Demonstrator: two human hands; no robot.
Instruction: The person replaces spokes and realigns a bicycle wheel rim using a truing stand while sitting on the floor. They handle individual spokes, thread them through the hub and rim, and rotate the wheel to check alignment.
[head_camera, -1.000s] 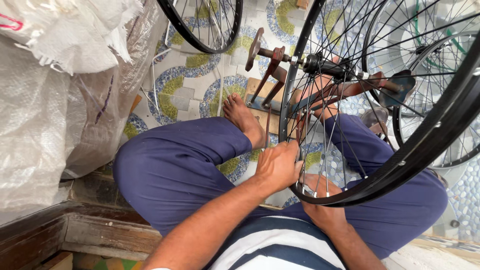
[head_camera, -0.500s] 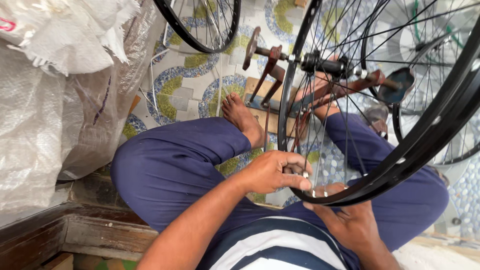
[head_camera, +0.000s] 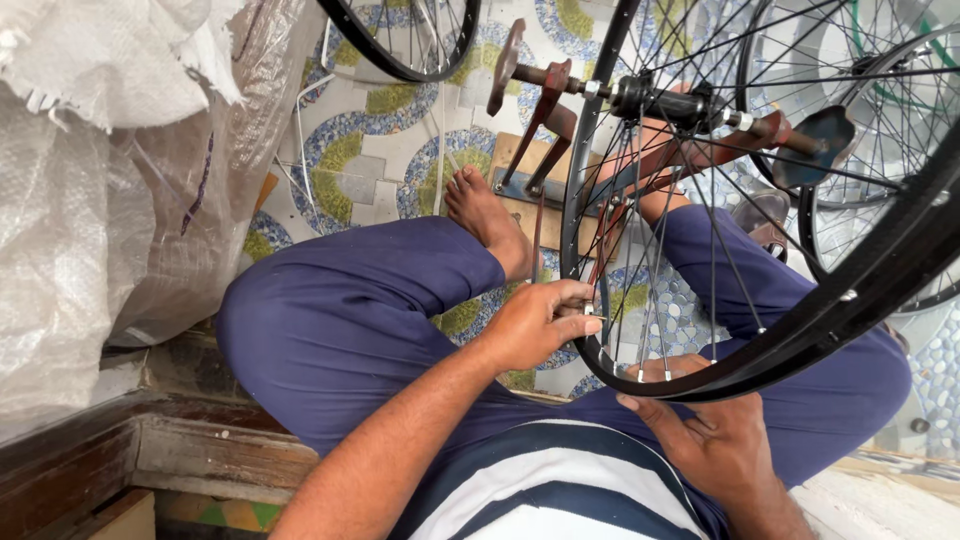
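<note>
The wheel stands upright on a rusty stand, right in front of the person who sits on the floor. Its axle runs left to right, so the thin edge of the rim faces the person and the spokes fan out from the hub in the middle. The bottom of the rim hangs just above the lap, between the two legs.

The left hand is the nearer one to the work. It is at the lower left of the rim, with thumb and fingers pinched together on a small thing at the end of a spoke. The thing is too small to tell what it is. The right hand is just under the lowest part of the rim. It is half open, palm up, with the fingertips touching the rim. It holds nothing that I can see.

I count one wheel on the stand, two hands and one bare foot in plain sight. Three more wheels are near: one at the top left, and two behind on the right. On the far left lies a heap of clear plastic bags, and a wooden step sits below them.
</note>
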